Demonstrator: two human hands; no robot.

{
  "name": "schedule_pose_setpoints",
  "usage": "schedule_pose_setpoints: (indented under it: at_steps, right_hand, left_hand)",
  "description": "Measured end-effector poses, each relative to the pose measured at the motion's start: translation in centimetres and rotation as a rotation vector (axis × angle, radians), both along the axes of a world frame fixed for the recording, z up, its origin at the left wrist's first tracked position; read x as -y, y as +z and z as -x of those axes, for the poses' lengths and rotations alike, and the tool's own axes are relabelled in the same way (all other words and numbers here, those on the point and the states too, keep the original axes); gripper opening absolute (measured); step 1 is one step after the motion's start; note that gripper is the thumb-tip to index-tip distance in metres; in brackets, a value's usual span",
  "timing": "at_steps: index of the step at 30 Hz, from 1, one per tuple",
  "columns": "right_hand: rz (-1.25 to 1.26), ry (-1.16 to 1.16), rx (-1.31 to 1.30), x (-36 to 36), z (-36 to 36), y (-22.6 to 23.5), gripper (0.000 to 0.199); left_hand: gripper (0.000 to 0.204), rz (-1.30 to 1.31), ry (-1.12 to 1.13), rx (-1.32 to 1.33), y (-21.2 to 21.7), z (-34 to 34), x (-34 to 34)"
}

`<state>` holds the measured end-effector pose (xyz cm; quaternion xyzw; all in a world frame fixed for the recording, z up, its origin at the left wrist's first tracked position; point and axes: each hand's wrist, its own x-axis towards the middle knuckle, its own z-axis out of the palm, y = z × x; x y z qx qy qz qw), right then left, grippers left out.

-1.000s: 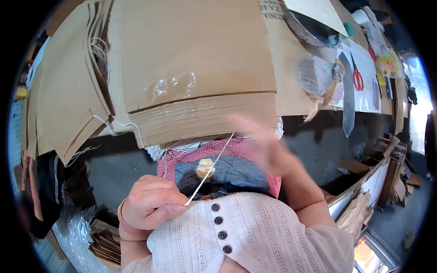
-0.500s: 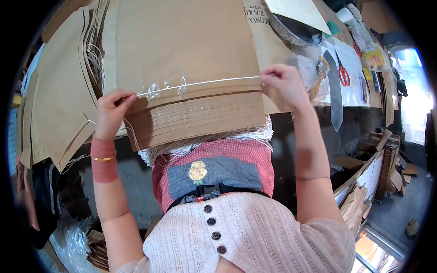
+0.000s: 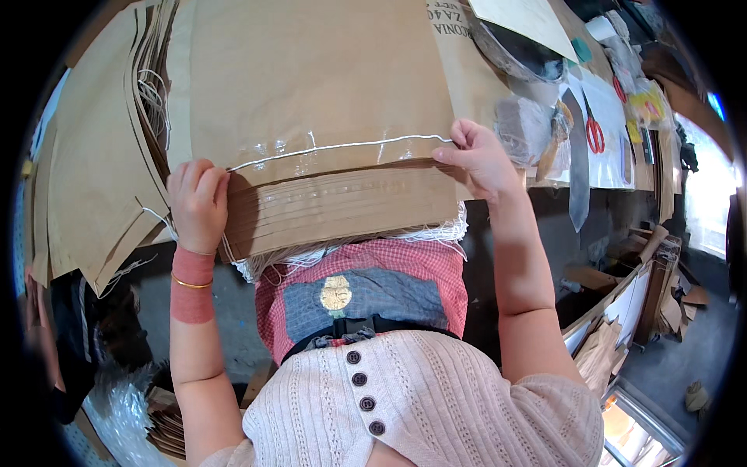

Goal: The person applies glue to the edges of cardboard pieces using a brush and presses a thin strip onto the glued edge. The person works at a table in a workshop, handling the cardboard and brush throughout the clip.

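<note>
Nearest my camera hangs the red checked apron (image 3: 373, 261). Beyond it, I see the left hand (image 3: 197, 206) with fingers curled down on one end of the white cord (image 3: 381, 142), and the right hand (image 3: 481, 162) pinching the other. The cord runs, slightly wavy, across the paper stack (image 3: 319, 86) near its front edge. Past the right hand I view a blade (image 3: 578, 175), scissors (image 3: 595, 134) beside it, then a bowl (image 3: 507, 61).

White string (image 3: 340, 145) — straight earlier, now gently wavy | left grip (image 3: 198, 206) — turned, more of its back showing
</note>
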<state>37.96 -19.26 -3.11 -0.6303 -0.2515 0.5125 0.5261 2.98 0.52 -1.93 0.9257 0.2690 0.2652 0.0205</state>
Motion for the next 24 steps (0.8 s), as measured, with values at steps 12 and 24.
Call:
schedule_pose_setpoints:
  at_steps: [12, 24]
  right_hand:
    - [-0.294, 0.124, 0.876, -1.5, 2.8, -0.2, 0.005]
    - [0.056, -0.04, 1.133, -4.8, 4.3, -0.5, 0.017]
  left_hand:
    - [0.028, 0.469, -0.241, -0.013, 1.8, 0.5, -0.8]
    - [0.017, 0.446, 0.075, 0.035, -0.4, -0.7, -1.9]
